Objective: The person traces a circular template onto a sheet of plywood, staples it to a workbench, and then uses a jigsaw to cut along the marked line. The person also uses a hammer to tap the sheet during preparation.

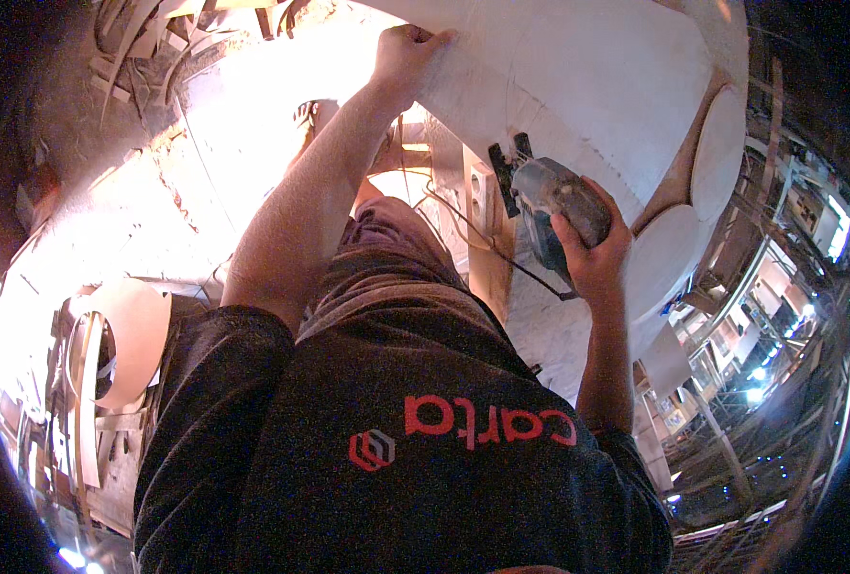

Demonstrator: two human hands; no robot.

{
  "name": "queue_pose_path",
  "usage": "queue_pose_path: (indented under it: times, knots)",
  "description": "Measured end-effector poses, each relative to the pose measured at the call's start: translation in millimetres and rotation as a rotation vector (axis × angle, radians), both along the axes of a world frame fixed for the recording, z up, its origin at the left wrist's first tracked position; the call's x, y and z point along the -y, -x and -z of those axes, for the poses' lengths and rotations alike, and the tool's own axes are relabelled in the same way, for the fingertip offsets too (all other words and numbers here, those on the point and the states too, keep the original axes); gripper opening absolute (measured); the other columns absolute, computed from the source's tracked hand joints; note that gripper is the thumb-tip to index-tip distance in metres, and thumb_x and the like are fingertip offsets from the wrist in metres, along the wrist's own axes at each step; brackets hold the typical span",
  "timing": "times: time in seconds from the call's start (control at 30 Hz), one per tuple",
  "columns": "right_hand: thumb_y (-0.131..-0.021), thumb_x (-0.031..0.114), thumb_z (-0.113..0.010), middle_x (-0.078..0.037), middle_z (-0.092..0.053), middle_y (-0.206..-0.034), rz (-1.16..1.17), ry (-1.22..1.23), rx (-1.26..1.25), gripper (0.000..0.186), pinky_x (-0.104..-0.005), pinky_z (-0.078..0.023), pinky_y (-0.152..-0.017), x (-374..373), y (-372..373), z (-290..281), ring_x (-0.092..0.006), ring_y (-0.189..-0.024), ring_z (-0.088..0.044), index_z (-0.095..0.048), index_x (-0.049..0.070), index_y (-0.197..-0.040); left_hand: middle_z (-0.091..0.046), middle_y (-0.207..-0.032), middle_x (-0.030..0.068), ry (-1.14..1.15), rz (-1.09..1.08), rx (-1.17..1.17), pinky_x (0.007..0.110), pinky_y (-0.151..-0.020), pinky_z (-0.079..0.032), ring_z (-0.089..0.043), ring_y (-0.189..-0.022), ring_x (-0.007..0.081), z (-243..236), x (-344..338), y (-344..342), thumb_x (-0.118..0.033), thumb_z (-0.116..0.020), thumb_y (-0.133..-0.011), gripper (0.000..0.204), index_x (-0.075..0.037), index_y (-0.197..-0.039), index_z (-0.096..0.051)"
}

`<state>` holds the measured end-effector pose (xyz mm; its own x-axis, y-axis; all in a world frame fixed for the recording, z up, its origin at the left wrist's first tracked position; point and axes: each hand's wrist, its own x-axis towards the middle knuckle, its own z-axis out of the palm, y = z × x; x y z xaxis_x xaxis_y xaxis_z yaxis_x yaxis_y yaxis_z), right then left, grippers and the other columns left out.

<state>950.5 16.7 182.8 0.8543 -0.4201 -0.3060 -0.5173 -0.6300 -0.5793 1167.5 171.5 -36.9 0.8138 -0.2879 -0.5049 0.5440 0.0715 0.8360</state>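
Observation:
My right hand (597, 244) is wrapped round the body of a blue-grey jigsaw (563, 201). Its dark base plate sits at the near edge of a large pale wooden sheet (607, 77), and the blade is too small to make out. A cord trails from the tool toward my legs. Farther up and to the left, my left hand (408, 62) has its fingers curled at the sheet's edge, gripping it. Round pale wooden discs (669, 253) lie at the sheet's right side, partly overlapping one another.
Curved wood offcuts (143, 43) are heaped at the far left. A ring-shaped wooden piece (128, 340) stands at the left, beside other scraps. The dark cord (501, 251) runs past wooden supports (487, 230) below the sheet. Strong light washes out the floor on the left.

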Motion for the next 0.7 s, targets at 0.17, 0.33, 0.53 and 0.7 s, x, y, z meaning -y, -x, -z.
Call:
queue_pose_path:
  times: [0.17,0.33,0.53,0.7]
  knots:
    - [-0.081,0.019,-0.079,-0.017,-0.072,-0.11,-0.029,0.046,-0.005,0.052,-0.0372,-0.054,-0.092,7,-9,5,-0.0256,-0.101,-0.07,-0.06,0.0,-0.126,-0.071,-0.08,0.0138,-0.031,0.016,0.045,0.033,-0.059,-0.057,-0.069,-0.065,0.0192,7,5,-8,-0.02,-0.079,-0.084,0.03,0.009,-0.086,-0.069]
    - [-0.08,0.019,-0.08,-0.017,-0.072,-0.11,-0.025,0.025,-0.02,0.054,-0.0371,-0.054,-0.092,6,-13,2,-0.0254,-0.101,-0.07,-0.06,0.0,-0.127,-0.071,-0.079,0.0148,0.006,-0.011,0.008,0.034,-0.059,-0.058,-0.071,-0.066,0.022,8,6,-6,-0.022,-0.08,-0.085,0.032,0.008,-0.088,-0.068]
    - [-0.08,0.019,-0.081,-0.016,-0.072,-0.11,0.013,-0.001,0.005,0.055,-0.0367,-0.053,-0.092,6,-10,7,-0.0244,-0.101,-0.07,-0.06,0.0,-0.128,-0.071,-0.078,0.0142,0.023,0.011,-0.029,0.034,-0.059,-0.058,-0.071,-0.066,0.0222,0,4,-6,-0.024,-0.08,-0.085,0.034,0.008,-0.089,-0.068]
    - [-0.08,0.018,-0.08,-0.017,-0.072,-0.11,0.048,0.005,0.038,0.055,-0.0366,-0.053,-0.092,1,-10,8,-0.0249,-0.101,-0.07,-0.059,-0.002,-0.127,-0.071,-0.077,0.0131,-0.073,0.042,0.008,0.034,-0.058,-0.057,-0.069,-0.064,0.0206,-1,6,-7,-0.026,-0.08,-0.085,0.035,0.007,-0.088,-0.068]
